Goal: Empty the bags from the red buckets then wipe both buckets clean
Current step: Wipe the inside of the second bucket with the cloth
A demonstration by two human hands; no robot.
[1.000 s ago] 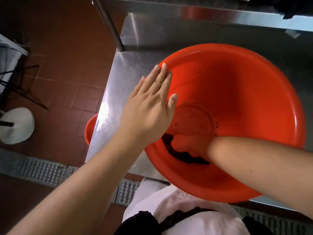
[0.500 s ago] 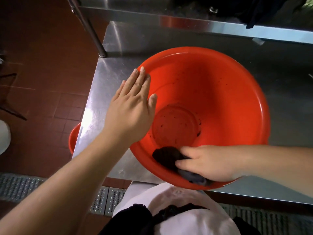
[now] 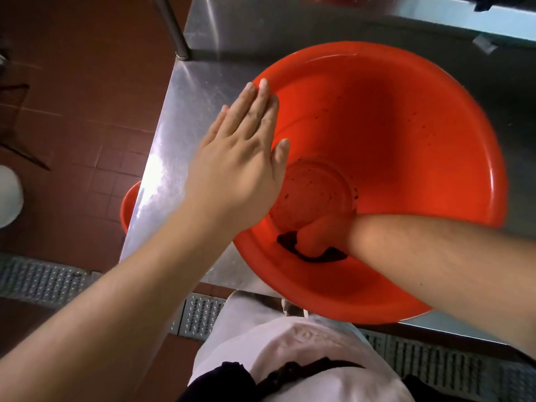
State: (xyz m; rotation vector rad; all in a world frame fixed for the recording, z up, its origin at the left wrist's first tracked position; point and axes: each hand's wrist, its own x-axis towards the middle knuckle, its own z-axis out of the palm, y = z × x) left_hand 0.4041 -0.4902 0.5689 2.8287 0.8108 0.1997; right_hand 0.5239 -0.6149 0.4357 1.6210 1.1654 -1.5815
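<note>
While the big bucket sits on the steel counter, the scene from left to right reads so:

Floor: red-brown tiles (image 3: 72, 91) at the left, with a metal drain grate (image 3: 37, 281) along the near edge and part of a white round object (image 3: 8, 195) at the far left.

Second bucket: a red bucket (image 3: 127, 206) on the floor, only a sliver of its rim showing past the counter's left edge.

Counter: a stainless steel table (image 3: 171, 126), with a round metal leg (image 3: 171, 27) rising at its far left corner.

Left hand: the left hand (image 3: 240, 158) lies flat on the left rim of the large bucket, fingers straight and pressed together pointing away, thumb spread out over the inner wall.

Large bucket: the red bucket (image 3: 406, 134) stands on the counter close to its near edge, tilted toward the person, with its near rim overhanging the edge; dark specks dot its inner wall and round bottom.

Cloth: a dark cloth (image 3: 293, 245) lies against the near inner wall, just below the bottom ring, partly under the hand.

Right hand: the right hand (image 3: 322, 233) reaches down inside the bucket and rests on the cloth; I cannot tell how its fingers lie, since the hand is blurred and tinted red.

Person: pale clothing (image 3: 304, 343) shows below the bucket.
</note>
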